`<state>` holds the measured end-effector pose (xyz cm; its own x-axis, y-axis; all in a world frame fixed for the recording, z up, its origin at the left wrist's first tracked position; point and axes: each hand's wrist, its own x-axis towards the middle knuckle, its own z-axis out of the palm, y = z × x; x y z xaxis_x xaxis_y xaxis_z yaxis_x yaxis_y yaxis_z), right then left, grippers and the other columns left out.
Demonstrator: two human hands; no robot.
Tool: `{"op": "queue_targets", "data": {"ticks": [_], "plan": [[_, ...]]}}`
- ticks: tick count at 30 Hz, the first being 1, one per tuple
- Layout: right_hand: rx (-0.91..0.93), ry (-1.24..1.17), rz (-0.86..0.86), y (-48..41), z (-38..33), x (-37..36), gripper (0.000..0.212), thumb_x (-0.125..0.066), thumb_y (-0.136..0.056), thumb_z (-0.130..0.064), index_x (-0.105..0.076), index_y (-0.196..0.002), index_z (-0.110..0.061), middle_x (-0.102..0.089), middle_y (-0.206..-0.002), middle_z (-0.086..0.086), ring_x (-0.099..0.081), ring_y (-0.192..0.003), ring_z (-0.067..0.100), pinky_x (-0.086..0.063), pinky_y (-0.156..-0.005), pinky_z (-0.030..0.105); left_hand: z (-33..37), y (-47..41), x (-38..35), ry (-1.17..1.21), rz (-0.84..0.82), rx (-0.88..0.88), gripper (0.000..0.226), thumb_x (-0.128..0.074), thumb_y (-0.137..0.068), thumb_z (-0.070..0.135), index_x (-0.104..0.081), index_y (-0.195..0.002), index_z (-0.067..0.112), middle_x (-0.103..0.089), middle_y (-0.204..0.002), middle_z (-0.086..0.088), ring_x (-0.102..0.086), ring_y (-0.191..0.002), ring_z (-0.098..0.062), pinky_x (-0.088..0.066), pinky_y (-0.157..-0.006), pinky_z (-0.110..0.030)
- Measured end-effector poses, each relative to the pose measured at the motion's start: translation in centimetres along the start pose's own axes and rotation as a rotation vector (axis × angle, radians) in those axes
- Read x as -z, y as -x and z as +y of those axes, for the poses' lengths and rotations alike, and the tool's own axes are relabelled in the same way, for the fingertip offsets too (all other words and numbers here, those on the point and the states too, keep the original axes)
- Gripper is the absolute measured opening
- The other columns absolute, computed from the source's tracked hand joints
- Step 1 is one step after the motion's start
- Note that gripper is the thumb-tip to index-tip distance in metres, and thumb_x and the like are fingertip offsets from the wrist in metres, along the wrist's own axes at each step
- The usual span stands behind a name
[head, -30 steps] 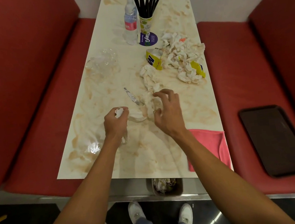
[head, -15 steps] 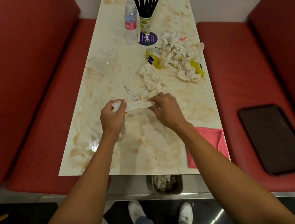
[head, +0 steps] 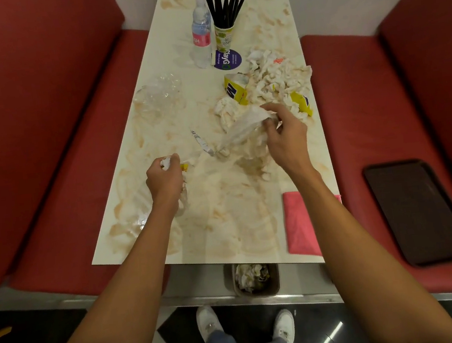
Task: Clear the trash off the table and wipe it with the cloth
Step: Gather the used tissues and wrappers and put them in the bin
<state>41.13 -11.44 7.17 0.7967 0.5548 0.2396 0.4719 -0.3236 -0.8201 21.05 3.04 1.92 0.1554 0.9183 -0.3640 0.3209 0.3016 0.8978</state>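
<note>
Single head-worn view; looks forward and steeply down along the nearby table.

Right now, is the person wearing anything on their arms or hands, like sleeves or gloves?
No. Both forearms are bare, with no sleeves in view. The left hand and right hand have no gloves, and I see no watch, bracelet or rings.
</note>
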Motion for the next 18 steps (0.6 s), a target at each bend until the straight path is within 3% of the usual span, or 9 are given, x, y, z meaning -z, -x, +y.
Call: {"op": "queue_targets", "data": {"ticks": [2,6,8,10,11,14,18], "plan": [[-0.022,-0.030,0.031,-0.1,-0.5,0.4,0.029,-0.057,-0.102,-0.020,-0.071,-0.127,-0.025,-0.065,-0.098,-0.008,-0.057,-0.077,0.009,-0.051,-0.079,0.028,-0.2,0.0,0.1,-0.005,0.006,0.004,0.017,-0.062,-0.100,0.039,-0.068,-0.102,0.023,-0.067,-0.083,0.006,-0.062,-0.065,-0.012,-0.047,-0.056,-0.026],[0.057,0.017,-0.018,0.4,-1.4,0.5,0.023,-0.065,-0.101,-0.022,-0.077,-0.120,-0.023,-0.054,-0.121,0.001,-0.056,-0.107,0.003,-0.044,-0.079,0.009,-0.4,0.3,-0.2,0.051,-0.056,0.019,0.015,-0.065,-0.099,0.041,-0.067,-0.098,0.026,-0.070,-0.083,-0.001,-0.056,-0.055,-0.012,-0.045,-0.052,-0.025],[0.106,0.031,-0.059,0.8,-1.7,0.2,0.023,-0.067,-0.099,-0.023,-0.079,-0.118,-0.026,-0.047,-0.123,0.000,-0.052,-0.115,0.003,-0.049,-0.086,0.016,-0.2,0.6,-0.5,0.070,-0.092,0.008,0.015,-0.067,-0.099,0.042,-0.066,-0.098,0.027,-0.070,-0.081,-0.001,-0.053,-0.050,-0.011,-0.043,-0.048,-0.023],[0.136,0.070,-0.060,1.3,-1.9,-0.3,0.025,-0.067,-0.097,-0.026,-0.079,-0.119,-0.029,-0.044,-0.118,-0.004,-0.052,-0.118,0.013,-0.052,-0.098,0.035,0.0,0.8,-0.9,0.091,-0.125,-0.007,0.019,-0.069,-0.098,0.045,-0.066,-0.098,0.026,-0.068,-0.079,0.000,-0.053,-0.050,-0.010,-0.043,-0.046,-0.024],[0.141,0.078,-0.050,1.4,-2.1,-0.5,0.026,-0.067,-0.097,-0.026,-0.079,-0.120,-0.029,-0.044,-0.115,-0.005,-0.053,-0.115,0.014,-0.051,-0.098,0.037,0.1,0.8,-1.0,0.102,-0.141,-0.009,0.021,-0.070,-0.097,0.046,-0.066,-0.097,0.026,-0.067,-0.078,0.000,-0.053,-0.051,-0.011,-0.043,-0.047,-0.025],[0.149,0.025,0.005,1.5,-3.2,-0.4,0.028,-0.063,-0.098,-0.016,-0.080,-0.120,-0.021,-0.059,-0.101,-0.006,-0.060,-0.087,0.008,-0.050,-0.079,0.019,0.2,0.8,-1.2,0.103,-0.163,-0.019,0.023,-0.071,-0.096,0.047,-0.066,-0.097,0.024,-0.067,-0.078,-0.001,-0.053,-0.052,-0.013,-0.043,-0.050,-0.027],[0.113,-0.120,0.045,1.0,-4.1,0.5,0.034,-0.050,-0.098,-0.003,-0.073,-0.120,-0.017,-0.068,-0.080,-0.001,-0.069,-0.068,0.013,-0.056,-0.069,0.028,0.0,0.5,-1.0,0.088,-0.149,-0.020,0.025,-0.067,-0.099,0.044,-0.068,-0.103,0.020,-0.069,-0.085,-0.003,-0.053,-0.051,-0.012,-0.043,-0.048,-0.024]]}}
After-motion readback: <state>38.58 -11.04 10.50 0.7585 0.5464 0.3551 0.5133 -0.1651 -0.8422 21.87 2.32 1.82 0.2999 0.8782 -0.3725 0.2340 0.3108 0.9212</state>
